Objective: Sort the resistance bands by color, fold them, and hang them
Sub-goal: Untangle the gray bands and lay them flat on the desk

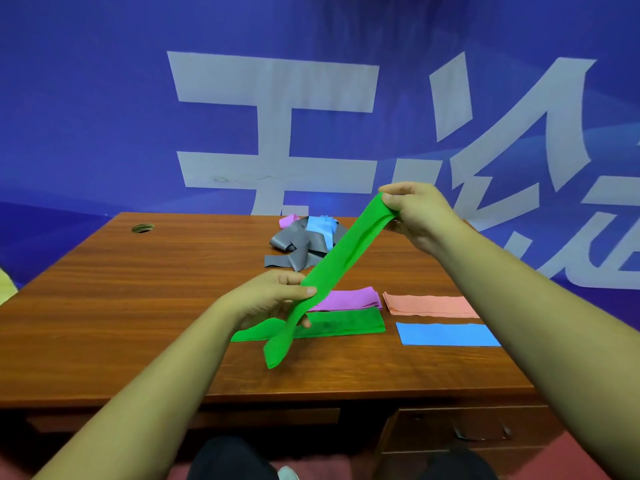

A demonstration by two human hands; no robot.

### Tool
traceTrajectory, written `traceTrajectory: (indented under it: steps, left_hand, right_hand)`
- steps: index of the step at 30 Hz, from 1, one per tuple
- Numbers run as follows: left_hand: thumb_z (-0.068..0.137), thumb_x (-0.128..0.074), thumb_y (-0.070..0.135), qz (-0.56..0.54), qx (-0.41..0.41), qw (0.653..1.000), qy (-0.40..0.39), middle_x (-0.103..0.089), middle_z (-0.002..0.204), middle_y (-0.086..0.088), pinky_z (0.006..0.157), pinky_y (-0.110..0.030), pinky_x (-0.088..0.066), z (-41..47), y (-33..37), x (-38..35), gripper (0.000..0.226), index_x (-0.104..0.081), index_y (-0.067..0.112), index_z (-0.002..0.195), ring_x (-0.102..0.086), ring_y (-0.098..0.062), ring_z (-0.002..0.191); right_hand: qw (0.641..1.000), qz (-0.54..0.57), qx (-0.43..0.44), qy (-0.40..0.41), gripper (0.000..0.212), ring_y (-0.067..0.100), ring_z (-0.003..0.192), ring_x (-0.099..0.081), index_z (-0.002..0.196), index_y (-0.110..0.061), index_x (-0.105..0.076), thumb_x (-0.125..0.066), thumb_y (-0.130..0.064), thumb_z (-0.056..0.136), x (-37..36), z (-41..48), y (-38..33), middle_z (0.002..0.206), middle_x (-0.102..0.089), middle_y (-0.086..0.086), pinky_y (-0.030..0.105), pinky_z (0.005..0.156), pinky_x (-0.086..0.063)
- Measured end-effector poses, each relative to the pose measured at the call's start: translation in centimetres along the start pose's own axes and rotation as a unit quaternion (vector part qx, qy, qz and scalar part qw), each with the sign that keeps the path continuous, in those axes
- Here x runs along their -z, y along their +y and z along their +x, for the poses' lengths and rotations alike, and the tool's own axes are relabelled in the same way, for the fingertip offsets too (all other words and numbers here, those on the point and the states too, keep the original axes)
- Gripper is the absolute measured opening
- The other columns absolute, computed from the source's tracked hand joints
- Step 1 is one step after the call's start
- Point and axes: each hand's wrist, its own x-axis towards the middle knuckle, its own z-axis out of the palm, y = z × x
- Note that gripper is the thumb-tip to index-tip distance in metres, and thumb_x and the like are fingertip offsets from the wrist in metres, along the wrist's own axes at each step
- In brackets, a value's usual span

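A long green band (341, 254) stretches diagonally above the desk. My right hand (415, 213) pinches its upper end, raised over the far right of the desk. My left hand (277, 296) grips it lower down, and its tail hangs toward the desk. Beneath lies a folded green band (346, 323). Folded purple (353, 299), salmon (429, 304) and blue (446, 334) bands lie flat to the right. At the back sits a loose pile of grey bands (294, 247) with a light blue (322, 226) and a purple (289, 221) band.
The wooden desk (138, 306) has a round cable hole (142, 227) at its back left and a drawer with a handle (481, 433) under the right side. A blue banner with large white characters (277, 116) hangs behind the desk.
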Motion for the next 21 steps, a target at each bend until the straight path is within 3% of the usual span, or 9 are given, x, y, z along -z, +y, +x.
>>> traceTrajectory:
  steps: [5,7,9,11,15,19,21]
  left_hand:
    - [0.082,-0.072,0.039,0.015,-0.005,0.997,0.082,-0.059,0.057,-0.002,0.048,-0.022,-0.046,-0.6,-1.5,0.8,0.030,-0.062,0.023,0.058,-0.059,-0.018,0.048]
    - [0.077,-0.076,0.042,-0.001,-0.002,0.996,0.085,-0.060,0.062,-0.004,0.052,-0.024,-0.047,-1.0,-2.1,1.4,0.028,-0.064,0.022,0.063,-0.059,-0.018,0.051]
    - [0.074,-0.078,0.032,-0.021,0.011,0.997,0.068,-0.064,0.072,-0.008,0.056,-0.025,-0.049,-1.5,-2.8,2.0,0.021,-0.065,0.016,0.078,-0.062,-0.021,0.059]
    - [0.066,-0.079,0.027,-0.022,0.037,0.997,0.060,-0.064,0.076,-0.010,0.058,-0.025,-0.048,-2.2,-3.6,2.8,0.033,-0.065,0.008,0.089,-0.061,-0.021,0.063]
    - [0.066,-0.080,0.037,0.051,0.077,0.992,0.091,-0.052,0.072,-0.009,0.059,-0.029,-0.030,-3.5,-5.0,4.5,0.032,-0.066,0.015,0.083,-0.044,-0.017,0.063]
    - [0.062,-0.085,0.042,0.057,0.087,0.986,0.134,-0.058,0.069,-0.004,0.052,-0.021,-0.035,-4.9,-6.1,6.0,0.039,-0.066,0.014,0.081,-0.048,-0.008,0.056]
    - [0.075,-0.080,0.027,0.021,0.085,0.987,0.136,-0.063,0.076,-0.006,0.053,-0.017,-0.041,-5.5,-6.5,6.6,0.027,-0.066,0.009,0.089,-0.055,-0.009,0.060]
  right_hand:
    - [0.999,-0.034,-0.032,-0.015,0.032,0.027,0.085,-0.063,0.116,-0.007,-0.066,-0.041,0.004,0.099,0.9,-0.1,1.4,0.094,-0.062,0.018,0.038,0.069,-0.056]
    - [0.998,-0.015,-0.052,-0.016,0.033,0.031,0.093,-0.064,0.108,0.000,-0.067,-0.037,0.008,0.097,1.0,-0.3,1.9,0.100,-0.063,0.022,0.041,0.073,-0.057]
    - [0.998,0.010,-0.068,-0.006,0.035,0.033,0.094,-0.063,0.097,0.001,-0.066,-0.033,0.012,0.094,1.0,-0.6,2.6,0.099,-0.062,0.023,0.045,0.078,-0.057]
    - [0.994,0.062,-0.087,0.009,0.033,0.031,0.087,-0.064,0.089,0.001,-0.063,-0.032,0.012,0.091,1.1,-0.7,3.3,0.092,-0.062,0.022,0.044,0.075,-0.057]
    - [0.989,0.093,-0.110,-0.035,0.004,0.025,0.073,-0.066,0.091,0.000,-0.061,-0.057,0.001,0.090,1.2,-1.2,5.3,0.081,-0.064,0.018,0.036,0.062,-0.057]
    - [0.992,-0.035,-0.098,-0.070,0.012,0.021,0.068,-0.066,0.078,-0.006,-0.063,-0.073,-0.006,0.083,1.5,-1.5,8.5,0.076,-0.066,0.014,0.033,0.063,-0.058]
    - [0.990,-0.080,-0.098,-0.069,0.011,0.021,0.067,-0.064,0.079,-0.007,-0.062,-0.072,-0.007,0.085,1.7,-1.6,9.9,0.077,-0.066,0.013,0.032,0.062,-0.057]
